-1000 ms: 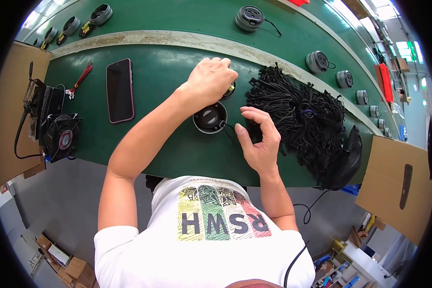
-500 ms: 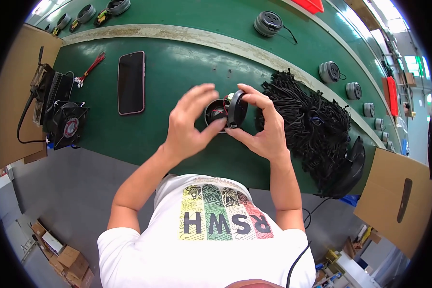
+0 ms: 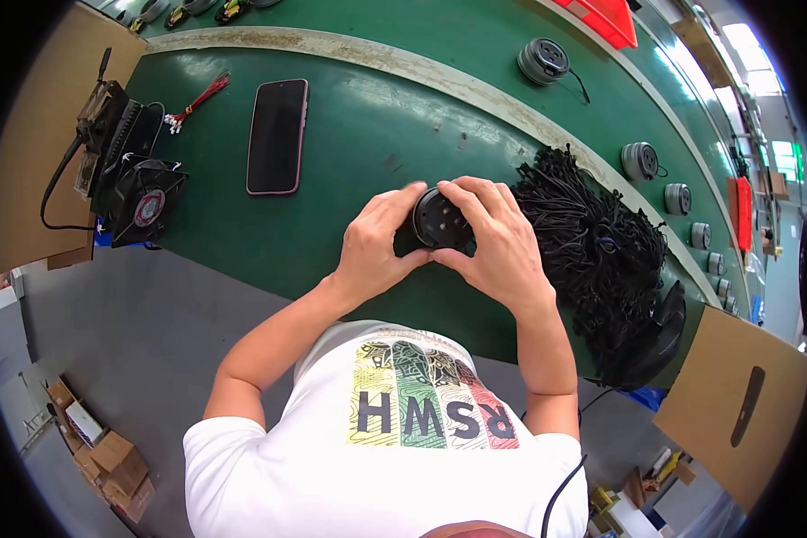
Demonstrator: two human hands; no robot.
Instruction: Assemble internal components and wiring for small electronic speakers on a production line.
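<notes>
We are gripping the round black part [image 3: 439, 220] at the frame's centre, left hand [image 3: 377, 247] and right hand [image 3: 498, 242] both wrapped around its rim. We are judging that even pressure from both sides would keep it level above the green table [image 3: 350, 134].

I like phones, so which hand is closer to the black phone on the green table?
Left. The left hand grips the round black part just right of the phone. The right hand holds the part's far side, farther from the phone.
</notes>
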